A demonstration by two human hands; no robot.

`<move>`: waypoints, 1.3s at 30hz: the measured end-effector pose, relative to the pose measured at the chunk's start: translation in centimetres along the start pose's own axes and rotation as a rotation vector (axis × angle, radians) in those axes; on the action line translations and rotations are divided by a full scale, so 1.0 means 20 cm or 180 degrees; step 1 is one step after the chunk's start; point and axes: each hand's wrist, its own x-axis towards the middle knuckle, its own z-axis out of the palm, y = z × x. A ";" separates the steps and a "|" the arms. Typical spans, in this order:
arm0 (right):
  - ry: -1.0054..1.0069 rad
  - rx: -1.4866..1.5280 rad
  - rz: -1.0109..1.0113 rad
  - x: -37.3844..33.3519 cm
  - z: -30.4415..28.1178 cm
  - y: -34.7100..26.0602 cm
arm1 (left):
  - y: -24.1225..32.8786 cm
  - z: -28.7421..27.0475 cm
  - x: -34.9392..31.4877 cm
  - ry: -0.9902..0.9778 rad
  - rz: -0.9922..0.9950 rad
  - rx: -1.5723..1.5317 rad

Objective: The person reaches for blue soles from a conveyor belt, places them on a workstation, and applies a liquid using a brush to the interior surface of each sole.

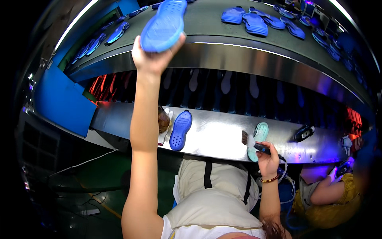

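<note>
My left hand point(153, 59) is stretched far forward, its fingers wrapped round the heel end of a blue shoe sole point(163, 30) held above the belt. In my right hand point(269, 161), near the shelf's front edge, is a brush point(251, 140) with dark bristles, a whitish neck and a black handle. A thin hose or cord runs by that hand. Just behind the brush, a mint-green sole point(261, 130) lies on the metal shelf point(217, 133) and is partly covered by it. Farther left on the same shelf rests another blue sole point(181, 129), with holes at its near end.
A dark green conveyor belt point(203, 26) carries several blue soles point(255, 24) beyond a steel rim. Below it, soles hang in a dark opening. A small black object point(305, 133) sits on the shelf's right. A brown round object point(163, 120) is beside my left forearm. Another person point(330, 195) sits at right.
</note>
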 end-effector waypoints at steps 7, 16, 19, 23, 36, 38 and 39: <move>0.0343 -0.0005 0.0090 -0.02 -0.04 0.02 | 0.02 -0.15 0.29 0.1534 0.0946 0.1246; 0.0846 0.0048 0.0169 0.00 -0.12 0.07 | -0.27 -0.04 0.44 0.0848 0.0119 0.6649; 0.0860 0.0104 0.0150 0.01 -0.15 0.10 | -0.48 0.00 0.52 0.0172 0.0567 0.7257; 0.0936 0.0192 0.0206 0.00 -0.18 0.10 | -0.61 -0.01 0.62 0.0239 -0.0007 0.7551; 0.0964 0.0274 0.0078 0.00 -0.12 0.06 | -0.61 -0.02 0.61 -0.0275 0.0831 0.8239; 0.1035 0.0190 0.0019 -0.03 -0.15 0.04 | -0.54 0.02 0.54 -0.0691 0.1376 0.7756; 0.1058 0.0130 0.0016 -0.03 -0.16 0.04 | -0.47 -0.05 0.53 -0.0936 0.1828 0.7063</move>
